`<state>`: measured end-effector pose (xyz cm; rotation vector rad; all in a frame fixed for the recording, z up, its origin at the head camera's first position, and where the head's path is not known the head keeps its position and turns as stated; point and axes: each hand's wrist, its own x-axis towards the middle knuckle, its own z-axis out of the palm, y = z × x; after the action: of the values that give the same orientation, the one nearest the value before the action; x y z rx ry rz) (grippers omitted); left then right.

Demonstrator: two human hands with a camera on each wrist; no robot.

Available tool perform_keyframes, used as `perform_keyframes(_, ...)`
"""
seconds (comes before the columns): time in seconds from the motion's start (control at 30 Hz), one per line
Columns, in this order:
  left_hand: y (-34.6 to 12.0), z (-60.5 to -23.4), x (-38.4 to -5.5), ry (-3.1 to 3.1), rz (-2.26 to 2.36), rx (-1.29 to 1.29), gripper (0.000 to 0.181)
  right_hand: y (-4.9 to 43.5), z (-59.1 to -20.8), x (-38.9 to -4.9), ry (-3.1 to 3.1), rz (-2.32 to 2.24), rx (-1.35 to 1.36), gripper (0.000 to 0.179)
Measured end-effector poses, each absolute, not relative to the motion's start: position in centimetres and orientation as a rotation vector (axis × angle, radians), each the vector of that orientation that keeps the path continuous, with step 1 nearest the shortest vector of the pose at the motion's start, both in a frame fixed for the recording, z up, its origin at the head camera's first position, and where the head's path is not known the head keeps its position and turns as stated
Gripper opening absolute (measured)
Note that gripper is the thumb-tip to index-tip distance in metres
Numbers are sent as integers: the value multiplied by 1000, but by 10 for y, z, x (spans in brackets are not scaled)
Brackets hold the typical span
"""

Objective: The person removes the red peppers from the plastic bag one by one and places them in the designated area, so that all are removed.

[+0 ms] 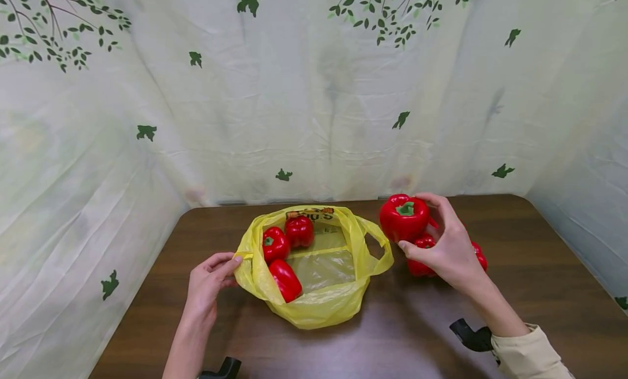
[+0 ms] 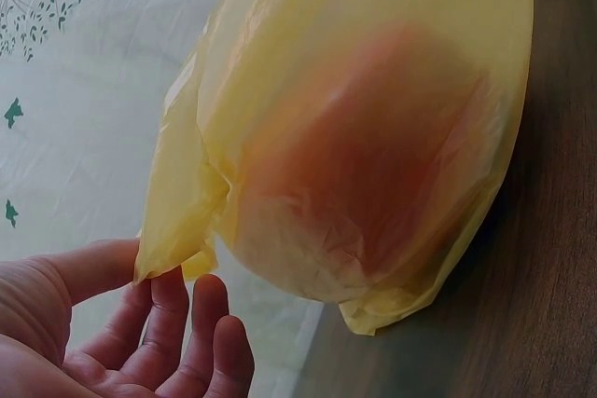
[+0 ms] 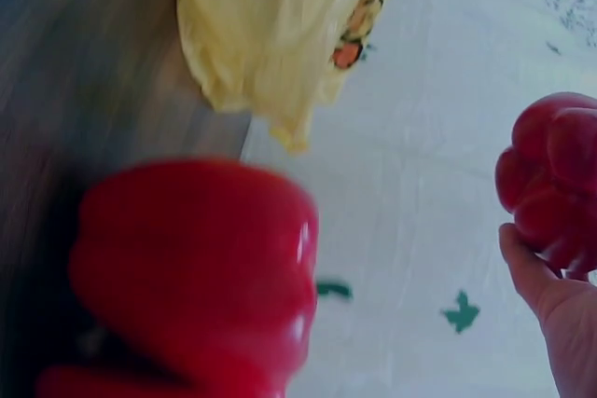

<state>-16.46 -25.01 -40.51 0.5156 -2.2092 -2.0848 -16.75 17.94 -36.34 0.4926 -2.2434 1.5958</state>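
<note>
A yellow plastic bag (image 1: 319,308) stands with its mouth spread on the table, and inside it lie three red bell peppers (image 1: 287,281). My left hand (image 1: 208,286) pinches the bag's left handle between thumb and fingers; the left wrist view shows this pinch, with a red shape blurred through the thin plastic. To the right of the bag, my right hand (image 1: 453,253) holds another red bell pepper (image 1: 403,218), its green stem facing the camera. Below and behind that hand, more red bell peppers (image 1: 420,265) sit on the table, partly hidden.
The brown wooden table (image 1: 392,335) ends at a pale curtain (image 1: 304,95) printed with green leaves. A loose right handle (image 1: 380,264) of the bag droops toward the peppers. Dark wrist mounts (image 1: 471,335) show near both wrists.
</note>
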Motion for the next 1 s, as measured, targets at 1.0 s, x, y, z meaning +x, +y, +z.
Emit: perform_keyframes(1.0, -250, -407, -165, -2249, -2048, 540, 29, 302, -371, -178, -2372, 1279, 261, 86)
